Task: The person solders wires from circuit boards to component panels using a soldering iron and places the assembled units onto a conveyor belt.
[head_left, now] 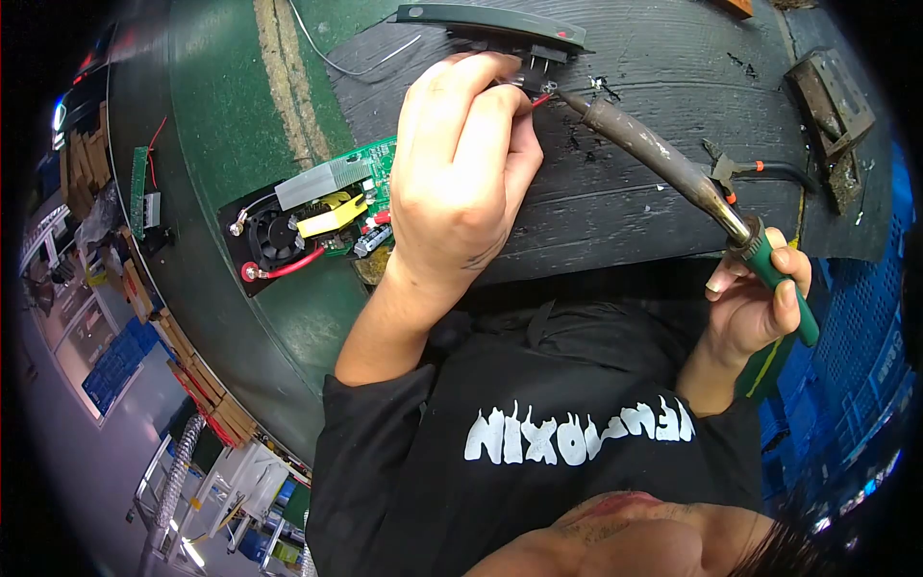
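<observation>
My right hand is wrapped around the green handle of a soldering iron. Its tip reaches up and left to a small metal terminal, right beside the end of a red wire. My left hand is closed in a pinch at that wire end, below a dark green end panel with metal prongs. Partly hidden behind my left hand lies a green circuit board with a black fan, a yellow transformer and a red lead attached.
A rusty metal stand sits at the right of the black mat. Near it lie small cutters with orange on the handles. A thin silvery wire curls at upper left. Another circuit board rests at the far-left edge.
</observation>
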